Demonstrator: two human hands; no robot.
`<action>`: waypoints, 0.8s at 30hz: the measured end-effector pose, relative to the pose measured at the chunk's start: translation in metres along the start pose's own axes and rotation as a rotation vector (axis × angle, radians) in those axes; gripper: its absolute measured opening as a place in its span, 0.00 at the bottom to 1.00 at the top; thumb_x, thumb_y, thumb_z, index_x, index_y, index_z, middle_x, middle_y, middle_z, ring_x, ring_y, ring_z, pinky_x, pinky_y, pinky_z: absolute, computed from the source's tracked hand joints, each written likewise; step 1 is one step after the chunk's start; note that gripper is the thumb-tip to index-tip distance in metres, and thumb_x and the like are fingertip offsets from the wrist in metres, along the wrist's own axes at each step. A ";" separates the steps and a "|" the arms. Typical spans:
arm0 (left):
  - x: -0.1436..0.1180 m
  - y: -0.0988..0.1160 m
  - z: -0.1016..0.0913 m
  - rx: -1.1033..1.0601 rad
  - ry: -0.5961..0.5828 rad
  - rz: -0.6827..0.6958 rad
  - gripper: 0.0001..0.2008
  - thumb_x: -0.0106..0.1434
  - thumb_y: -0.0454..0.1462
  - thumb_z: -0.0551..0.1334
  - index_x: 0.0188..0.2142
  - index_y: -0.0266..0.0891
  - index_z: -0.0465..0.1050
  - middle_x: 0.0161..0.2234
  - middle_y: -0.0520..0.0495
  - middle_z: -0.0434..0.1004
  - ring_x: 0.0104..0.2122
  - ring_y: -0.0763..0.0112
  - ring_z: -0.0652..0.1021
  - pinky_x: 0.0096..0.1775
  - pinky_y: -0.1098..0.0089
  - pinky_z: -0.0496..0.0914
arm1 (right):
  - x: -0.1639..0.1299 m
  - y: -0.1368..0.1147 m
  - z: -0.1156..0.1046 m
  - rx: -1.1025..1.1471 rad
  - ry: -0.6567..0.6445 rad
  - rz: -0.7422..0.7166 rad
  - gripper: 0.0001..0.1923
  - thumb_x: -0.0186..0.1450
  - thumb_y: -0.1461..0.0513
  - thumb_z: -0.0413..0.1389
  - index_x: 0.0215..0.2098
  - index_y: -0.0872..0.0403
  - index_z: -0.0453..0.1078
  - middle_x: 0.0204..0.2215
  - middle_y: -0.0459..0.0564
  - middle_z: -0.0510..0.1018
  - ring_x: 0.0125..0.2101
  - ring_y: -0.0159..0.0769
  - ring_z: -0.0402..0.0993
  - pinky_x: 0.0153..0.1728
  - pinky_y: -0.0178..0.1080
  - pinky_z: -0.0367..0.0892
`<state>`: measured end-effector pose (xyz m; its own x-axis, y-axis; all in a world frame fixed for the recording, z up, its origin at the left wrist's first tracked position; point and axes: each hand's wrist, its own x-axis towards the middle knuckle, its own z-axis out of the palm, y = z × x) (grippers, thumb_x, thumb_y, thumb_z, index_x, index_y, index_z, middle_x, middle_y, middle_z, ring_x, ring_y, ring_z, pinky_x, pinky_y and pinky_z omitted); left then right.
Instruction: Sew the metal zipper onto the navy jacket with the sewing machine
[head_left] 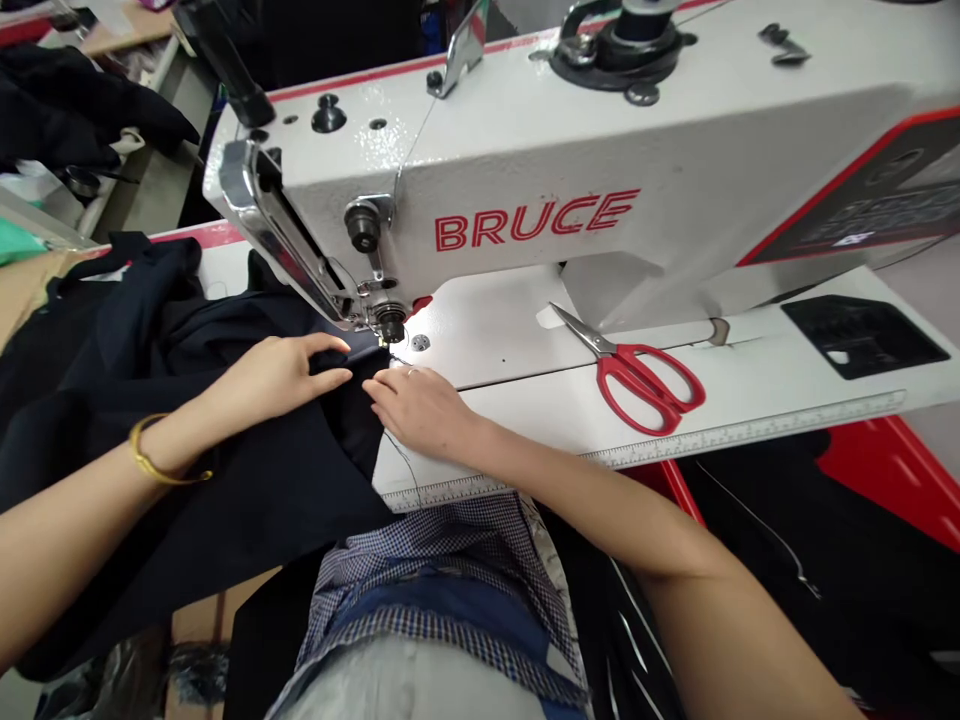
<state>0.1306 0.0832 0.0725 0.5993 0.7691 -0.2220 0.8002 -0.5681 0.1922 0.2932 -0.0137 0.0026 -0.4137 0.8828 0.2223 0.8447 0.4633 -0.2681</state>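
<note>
The dark fabric (187, 400), soft and folded in loose waves, lies on the left part of the white bench (750, 390). The left hand (277, 375) presses flat on it with fingers stretched. The right hand (420, 405) rests flat at its edge, near the needle. Red-handled metal scissors (637, 375) lie further right.

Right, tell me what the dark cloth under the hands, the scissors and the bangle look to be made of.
Dark cloth: a thin woven fabric, navy or black, matte; it drapes in soft folds. Scissors: bright bare metal blades, glossy red handles, probably plastic. Bangle on the left wrist: yellow and shiny, gold-coloured metal by the look; real gold or plating cannot be told. Left hand and right hand both press flat on the cloth.
</note>
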 end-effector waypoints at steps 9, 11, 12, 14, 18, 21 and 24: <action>0.020 0.013 0.042 0.385 0.113 0.360 0.12 0.56 0.26 0.47 0.31 0.33 0.68 0.27 0.43 0.68 0.28 0.64 0.70 0.31 0.69 0.64 | 0.018 0.019 0.009 -0.116 0.050 0.070 0.13 0.67 0.61 0.41 0.32 0.56 0.65 0.28 0.49 0.69 0.31 0.37 0.64 0.29 0.39 0.50; 0.020 0.005 0.048 0.270 0.171 0.293 0.13 0.55 0.26 0.47 0.35 0.34 0.67 0.29 0.44 0.69 0.30 0.65 0.71 0.32 0.70 0.64 | 0.015 0.018 0.011 -0.121 0.050 0.077 0.12 0.67 0.63 0.41 0.30 0.55 0.64 0.27 0.49 0.68 0.30 0.37 0.63 0.28 0.39 0.48; 0.019 0.001 0.049 0.199 0.196 0.240 0.14 0.54 0.27 0.47 0.37 0.34 0.67 0.30 0.44 0.70 0.31 0.66 0.71 0.32 0.71 0.64 | 0.014 0.016 0.011 -0.119 0.043 0.077 0.12 0.66 0.64 0.41 0.30 0.55 0.64 0.27 0.48 0.68 0.30 0.36 0.63 0.29 0.39 0.48; 0.014 -0.009 0.050 0.042 0.206 0.111 0.17 0.52 0.28 0.48 0.40 0.36 0.66 0.30 0.48 0.71 0.28 0.69 0.71 0.31 0.73 0.64 | 0.012 0.014 0.011 -0.104 0.031 0.069 0.11 0.66 0.64 0.42 0.30 0.55 0.64 0.28 0.48 0.68 0.30 0.35 0.62 0.29 0.39 0.47; 0.005 -0.024 0.047 -0.234 0.092 -0.117 0.20 0.50 0.30 0.47 0.42 0.39 0.67 0.22 0.55 0.68 0.18 0.75 0.65 0.24 0.76 0.60 | 0.014 0.011 0.009 -0.033 0.020 0.103 0.13 0.67 0.60 0.42 0.31 0.55 0.65 0.28 0.48 0.70 0.30 0.35 0.63 0.31 0.39 0.48; 0.002 -0.026 0.045 -0.314 0.055 -0.097 0.20 0.49 0.31 0.47 0.41 0.40 0.67 0.28 0.53 0.70 0.23 0.74 0.69 0.27 0.75 0.63 | 0.023 0.012 0.006 0.030 0.006 0.232 0.14 0.66 0.57 0.44 0.31 0.55 0.67 0.26 0.47 0.72 0.28 0.33 0.64 0.31 0.39 0.49; 0.002 -0.020 0.046 -0.257 0.060 0.019 0.18 0.52 0.36 0.50 0.43 0.39 0.67 0.35 0.50 0.71 0.32 0.69 0.71 0.36 0.71 0.66 | 0.034 0.011 0.004 0.085 -0.002 0.302 0.16 0.64 0.53 0.47 0.29 0.54 0.69 0.23 0.46 0.72 0.26 0.33 0.65 0.33 0.39 0.50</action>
<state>0.1168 0.0827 0.0243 0.6057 0.7792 -0.1609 0.7526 -0.4954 0.4338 0.2876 0.0215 0.0034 -0.1488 0.9817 0.1190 0.8979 0.1846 -0.3996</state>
